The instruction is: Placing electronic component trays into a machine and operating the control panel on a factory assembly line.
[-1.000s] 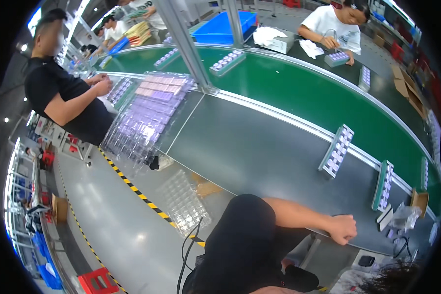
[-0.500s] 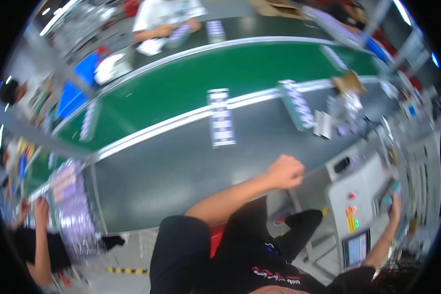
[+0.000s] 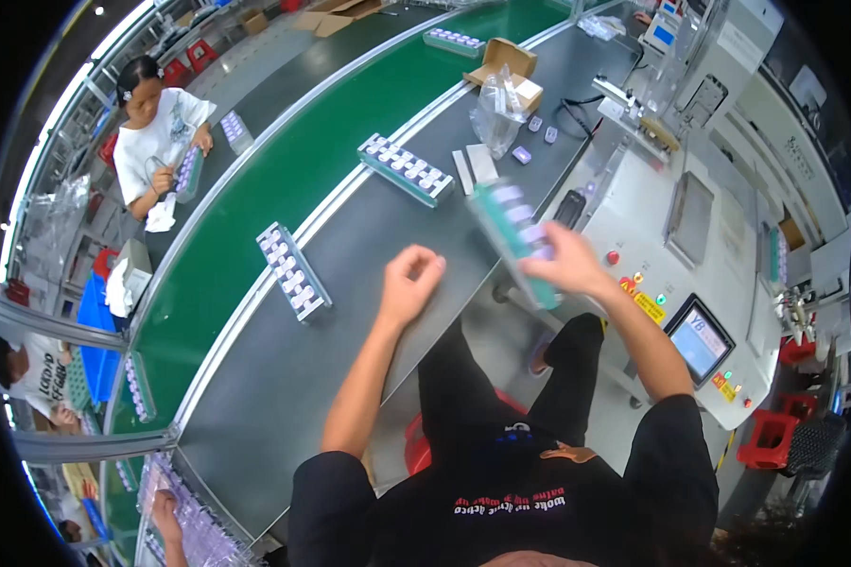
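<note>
My right hand (image 3: 569,262) grips a long green tray (image 3: 497,230) by its side, thumb and fingers around it. The tray carries a row of pale purple and white blocks, is tilted and somewhat blurred, and is held above the near edge of the grey worktable. To its left, my left hand (image 3: 411,285) is over the tabletop with its fingers curled in and nothing visible in them. Two similar filled trays rest beyond my hands: one tray (image 3: 293,272) to the left, another tray (image 3: 407,170) farther off, both by the conveyor rail.
A machine with a control panel (image 3: 624,288) and a screen (image 3: 700,340) stands at my right. On the worktable (image 3: 246,397) are an open carton (image 3: 503,59), a clear plastic bag (image 3: 497,113) and small purple blocks (image 3: 522,155). Across the green conveyor (image 3: 208,227), a person handles another tray.
The view has turned to the right. My right hand has come from the machine to the table edge, bringing the green tray. My left hand's fist has loosened slightly.
</note>
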Tool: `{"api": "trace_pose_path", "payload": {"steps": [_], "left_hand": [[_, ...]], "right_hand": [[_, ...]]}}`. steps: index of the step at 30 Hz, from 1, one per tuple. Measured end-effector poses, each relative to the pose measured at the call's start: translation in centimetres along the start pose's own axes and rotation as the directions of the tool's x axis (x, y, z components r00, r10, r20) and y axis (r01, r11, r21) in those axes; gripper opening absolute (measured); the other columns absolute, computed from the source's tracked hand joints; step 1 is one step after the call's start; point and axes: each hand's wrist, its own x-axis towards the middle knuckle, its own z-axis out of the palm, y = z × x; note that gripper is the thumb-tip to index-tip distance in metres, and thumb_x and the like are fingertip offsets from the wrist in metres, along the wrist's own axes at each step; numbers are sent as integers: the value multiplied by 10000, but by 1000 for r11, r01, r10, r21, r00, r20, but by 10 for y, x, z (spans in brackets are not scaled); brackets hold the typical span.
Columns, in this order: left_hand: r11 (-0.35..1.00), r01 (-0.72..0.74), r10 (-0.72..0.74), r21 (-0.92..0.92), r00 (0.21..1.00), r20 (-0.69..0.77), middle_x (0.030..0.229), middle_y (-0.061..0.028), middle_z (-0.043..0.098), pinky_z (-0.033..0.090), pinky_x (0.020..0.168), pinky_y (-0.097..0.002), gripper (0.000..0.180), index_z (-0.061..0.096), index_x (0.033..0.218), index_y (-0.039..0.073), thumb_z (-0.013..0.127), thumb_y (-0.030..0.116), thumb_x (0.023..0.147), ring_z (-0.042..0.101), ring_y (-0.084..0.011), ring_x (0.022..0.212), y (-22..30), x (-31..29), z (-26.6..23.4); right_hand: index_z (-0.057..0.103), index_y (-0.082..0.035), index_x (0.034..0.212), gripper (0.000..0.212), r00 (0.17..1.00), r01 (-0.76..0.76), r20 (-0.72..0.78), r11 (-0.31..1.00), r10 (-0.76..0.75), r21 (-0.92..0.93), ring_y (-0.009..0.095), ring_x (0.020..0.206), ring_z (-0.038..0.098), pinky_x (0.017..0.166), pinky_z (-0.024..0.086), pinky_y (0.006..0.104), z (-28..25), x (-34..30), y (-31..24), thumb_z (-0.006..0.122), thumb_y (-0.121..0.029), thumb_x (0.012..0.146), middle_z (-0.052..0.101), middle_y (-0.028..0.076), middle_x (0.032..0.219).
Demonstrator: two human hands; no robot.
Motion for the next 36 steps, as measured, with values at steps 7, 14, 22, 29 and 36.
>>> {"api": "trace_pose_path", "payload": {"steps": [7,14,22,29,36], "left_hand": [[680,-388,283,623,922,265,1215,-121,567,378,996,-425,664,555,1200,79,803,293,622,497,-321,1176,60,-4,-56],[469,-452,-10,759,856,517,1022,-92,565,443,811,-424,631,553,1116,64,807,351,615,550,-283,998,39,-11,-61],[538,-363,332,761,921,204,954,-130,606,484,765,-407,643,590,1085,60,815,448,624,594,-341,882,80,-32,-127],[525,360,272,771,788,-552,1030,-127,606,474,836,-408,684,584,1106,13,826,423,614,576,-309,997,35,19,-246],[221,875,-87,431,458,-885,1144,-125,605,500,871,-424,652,600,1108,27,806,434,642,568,-286,1103,-13,25,-327]], "right_hand": [[513,2,923,487,869,484,233,847,-436,-218,386,823,598,709,495,459,83,31,-50,658,-362,635,574,187,872],[526,-61,1194,598,770,629,275,757,-576,-178,315,1083,535,875,440,448,81,31,-71,731,-272,674,570,138,1099],[553,8,1148,382,873,368,-396,916,-283,157,255,1081,561,965,420,355,62,-32,-25,643,-50,781,589,135,1142],[582,-57,1090,440,766,467,-339,835,-546,-291,338,1135,486,989,344,463,159,20,-39,673,-265,713,542,139,1199],[590,-64,1072,404,763,481,-334,831,-554,-278,354,1131,487,978,350,468,161,17,-38,649,-229,708,545,139,1197]]}}
